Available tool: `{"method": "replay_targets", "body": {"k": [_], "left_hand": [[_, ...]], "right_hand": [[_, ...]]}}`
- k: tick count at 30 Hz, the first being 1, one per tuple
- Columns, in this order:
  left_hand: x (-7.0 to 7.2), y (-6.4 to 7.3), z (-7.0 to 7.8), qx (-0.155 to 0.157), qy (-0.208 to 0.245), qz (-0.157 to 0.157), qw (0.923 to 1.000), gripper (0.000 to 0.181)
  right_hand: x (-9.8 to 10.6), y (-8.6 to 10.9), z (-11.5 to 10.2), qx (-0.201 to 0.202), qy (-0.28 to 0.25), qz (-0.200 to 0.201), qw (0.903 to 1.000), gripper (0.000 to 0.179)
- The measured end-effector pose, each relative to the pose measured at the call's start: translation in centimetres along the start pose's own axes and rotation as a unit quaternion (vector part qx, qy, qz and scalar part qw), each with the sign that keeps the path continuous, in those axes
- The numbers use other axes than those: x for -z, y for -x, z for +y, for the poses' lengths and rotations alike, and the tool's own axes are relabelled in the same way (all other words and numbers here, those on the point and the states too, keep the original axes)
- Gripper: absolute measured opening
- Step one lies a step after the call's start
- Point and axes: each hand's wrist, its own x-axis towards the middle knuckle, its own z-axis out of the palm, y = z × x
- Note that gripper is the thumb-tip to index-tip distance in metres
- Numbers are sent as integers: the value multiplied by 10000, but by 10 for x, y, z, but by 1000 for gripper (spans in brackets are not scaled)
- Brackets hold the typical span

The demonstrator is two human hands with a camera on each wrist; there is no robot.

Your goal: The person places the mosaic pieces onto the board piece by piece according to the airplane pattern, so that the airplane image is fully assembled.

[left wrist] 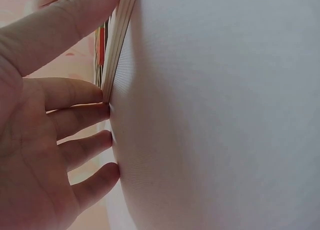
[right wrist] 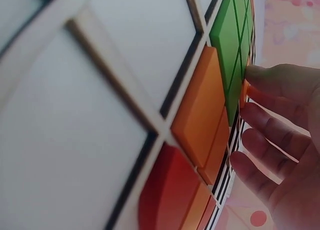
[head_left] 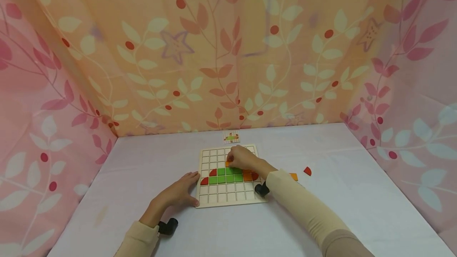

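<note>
A square wooden grid board (head_left: 232,198) lies on the white cloth. Across its middle run two rows of green square tiles (head_left: 221,179), with red quarter-round tiles (head_left: 204,181) at the left end and orange tiles (head_left: 247,177) toward the right. My right hand (head_left: 243,158) is over the upper half of the board, pinching an orange square tile (head_left: 227,164) between thumb and fingers just above the green rows; the right wrist view shows only its edge (right wrist: 244,92). My left hand (head_left: 178,191) touches the board's left side, its extended fingers (left wrist: 82,122) and thumb spread along that edge.
Behind the board lies a small pattern card (head_left: 231,136) with a coloured grid picture. To the right, a loose red quarter-round piece (head_left: 307,171) and a loose orange piece (head_left: 294,176) lie on the cloth, the latter partly behind my right sleeve. Patterned curtains (head_left: 214,70) enclose the table.
</note>
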Motion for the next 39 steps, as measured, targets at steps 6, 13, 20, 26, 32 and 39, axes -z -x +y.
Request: {"method": "replay_targets", "body": {"k": [6, 13, 20, 26, 32, 39], "left_hand": [[-1, 0, 0, -15, 14, 0, 10000, 98], [-3, -1, -1, -11, 4, 10, 10000, 98], [-2, 0, -1, -29, 27, -11, 10000, 97], [-1, -1, -2, -33, -79, -29, 10000, 98], [-2, -1, -3, -20, -65, -59, 10000, 98], [-1, -1, -2, -30, -36, -59, 10000, 97]], "right_hand": [[4, 3, 0, 113, -48, 83, 9999, 19], [12, 17, 9, 79, -228, 315, 9992, 19], [24, 47, 31, -314, -258, 497, 9979, 18], [33, 77, 55, -658, -438, 628, 9949, 24], [37, 102, 76, -905, -539, 762, 9915, 25], [41, 124, 94, -1125, -580, 863, 9882, 23]]}}
